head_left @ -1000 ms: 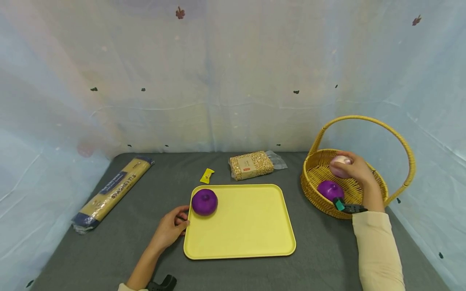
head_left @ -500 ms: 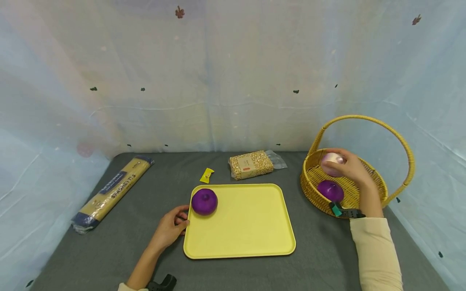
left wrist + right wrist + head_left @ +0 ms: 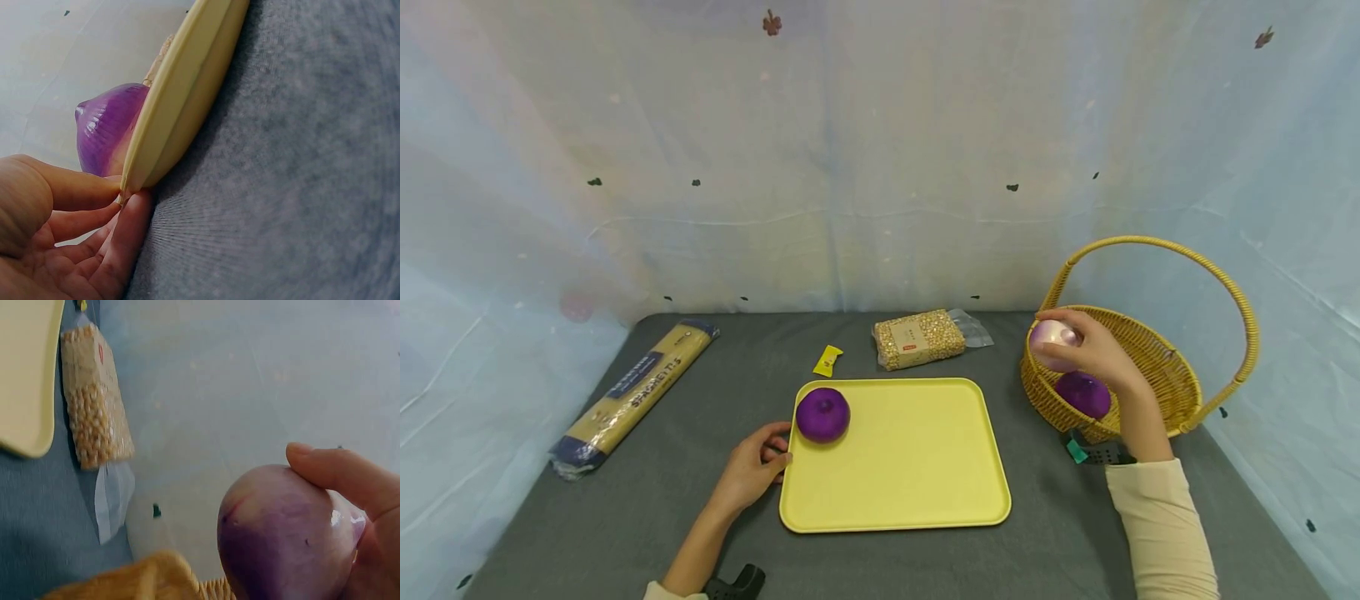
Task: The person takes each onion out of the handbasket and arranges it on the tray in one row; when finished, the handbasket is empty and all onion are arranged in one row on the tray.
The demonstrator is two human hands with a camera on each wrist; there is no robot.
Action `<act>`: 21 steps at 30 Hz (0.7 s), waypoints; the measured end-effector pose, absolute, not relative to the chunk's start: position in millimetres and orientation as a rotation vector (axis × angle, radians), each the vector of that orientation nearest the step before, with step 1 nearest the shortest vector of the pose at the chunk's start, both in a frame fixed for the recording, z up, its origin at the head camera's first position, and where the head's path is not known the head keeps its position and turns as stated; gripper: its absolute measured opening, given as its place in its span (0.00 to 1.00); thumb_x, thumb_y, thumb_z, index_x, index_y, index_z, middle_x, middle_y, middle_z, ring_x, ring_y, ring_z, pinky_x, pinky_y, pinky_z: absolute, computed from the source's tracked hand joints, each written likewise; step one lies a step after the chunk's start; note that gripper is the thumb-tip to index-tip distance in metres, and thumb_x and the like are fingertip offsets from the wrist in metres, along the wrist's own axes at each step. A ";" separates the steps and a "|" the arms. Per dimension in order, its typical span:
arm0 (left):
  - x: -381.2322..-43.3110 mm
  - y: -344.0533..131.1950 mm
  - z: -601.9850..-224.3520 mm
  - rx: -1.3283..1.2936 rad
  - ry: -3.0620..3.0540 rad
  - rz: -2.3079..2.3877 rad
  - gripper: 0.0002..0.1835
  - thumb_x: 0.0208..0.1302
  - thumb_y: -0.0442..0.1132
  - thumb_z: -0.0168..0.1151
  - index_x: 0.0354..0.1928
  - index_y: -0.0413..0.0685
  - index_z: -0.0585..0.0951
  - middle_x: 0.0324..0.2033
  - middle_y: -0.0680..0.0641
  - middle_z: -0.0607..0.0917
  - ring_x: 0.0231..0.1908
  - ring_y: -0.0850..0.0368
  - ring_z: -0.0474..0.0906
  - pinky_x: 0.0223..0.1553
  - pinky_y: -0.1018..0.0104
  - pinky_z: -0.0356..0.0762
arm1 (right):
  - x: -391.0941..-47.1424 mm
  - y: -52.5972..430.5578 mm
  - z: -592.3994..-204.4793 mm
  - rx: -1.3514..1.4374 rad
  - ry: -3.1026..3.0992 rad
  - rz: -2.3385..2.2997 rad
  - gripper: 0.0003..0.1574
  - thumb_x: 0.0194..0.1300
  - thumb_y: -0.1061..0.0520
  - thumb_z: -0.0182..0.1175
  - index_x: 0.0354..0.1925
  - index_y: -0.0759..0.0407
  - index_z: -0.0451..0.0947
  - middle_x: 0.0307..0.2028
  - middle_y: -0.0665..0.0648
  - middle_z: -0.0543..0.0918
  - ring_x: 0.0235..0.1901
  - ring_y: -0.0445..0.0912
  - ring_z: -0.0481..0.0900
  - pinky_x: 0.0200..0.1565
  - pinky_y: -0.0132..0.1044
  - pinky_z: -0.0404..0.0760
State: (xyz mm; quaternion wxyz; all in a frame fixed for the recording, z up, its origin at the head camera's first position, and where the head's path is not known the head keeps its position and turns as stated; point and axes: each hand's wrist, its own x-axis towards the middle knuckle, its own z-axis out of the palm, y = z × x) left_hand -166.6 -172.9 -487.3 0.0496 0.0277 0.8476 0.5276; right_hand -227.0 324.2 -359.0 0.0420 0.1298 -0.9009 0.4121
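I hold one pale purple onion (image 3: pixel 1051 343) in my right hand (image 3: pixel 1093 350), thumb and fingers curled round it, over the left side of the one wicker basket (image 3: pixel 1153 358); whether it touches the rim I cannot tell. It is one of three onions: a second, the darker basket onion (image 3: pixel 1082 395), lies inside the basket just below my grip, and a third, the deep purple tray onion (image 3: pixel 823 415), sits in the far left corner of the one yellow tray (image 3: pixel 917 458). My left hand (image 3: pixel 751 468) pinches that tray's left edge, thumb above and a finger underneath, near the onion there. Beyond the tray's far edge lie two more things, one small yellow packet (image 3: pixel 827 361) and, to its right, one clear bag of corn kernels (image 3: pixel 921 340). Well off to the left, one long spaghetti pack (image 3: pixel 632 398) lies slantwise. Two black wrist straps show, one on each of my arms, the right one with a single green tab. Everything stands on one grey cloth (image 3: pixel 587 542), with a pale backdrop (image 3: pixel 880 150) hanging behind, dotted with small dark marks.
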 end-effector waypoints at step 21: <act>-166.2 -172.4 -485.3 0.094 2.573 1.605 0.24 0.59 0.26 0.60 0.58 0.40 0.72 0.35 0.43 0.75 0.28 0.57 0.75 0.24 0.66 0.78 | -232.7 255.8 -358.6 0.584 -2.701 1.385 0.30 0.58 0.56 0.66 0.58 0.55 0.72 0.55 0.60 0.70 0.46 0.51 0.69 0.42 0.40 0.76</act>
